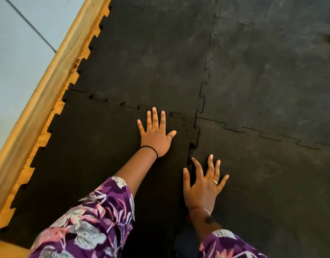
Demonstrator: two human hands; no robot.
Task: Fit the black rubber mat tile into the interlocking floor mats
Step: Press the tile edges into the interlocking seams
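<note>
The person kneels over the floor and presses with both bare hands. The left hand (155, 133) lies flat, palm down, with its fingers spread wide on the black rubber mat tile with puzzle-shaped edges (97, 155); its grip holds nothing. The fingertips reach almost to the seam at the tile's 12 o'clock edge. A thin black band sits on this wrist and a small ring on the thumb.

The right hand (203, 185) is also wide open and flat, holding nothing. It rests at about 5 o'clock from the left hand, across the toothed seam on the tile's 3 o'clock side: the thumb lies on the tile, the other fingers on the neighbouring black interlocking floor mat (262, 183). It wears a gold ring and a red thread at the wrist. Both arms come from purple flowered sleeves (97, 216).

The tile lies in the 7 o'clock part of the view, joined with another black mat (145, 62) at 12 o'clock. The teeth there look mostly seated, though near the corner where four mats meet (195, 116) the surface seems rough and perhaps a little raised; I cannot be sure in this dark view. Along the tile's 9 o'clock edge the teeth are free, beside a light wooden floor strip (39, 127) and a wooden skirting board (49, 86) under a pale blue wall (11, 53).
</note>
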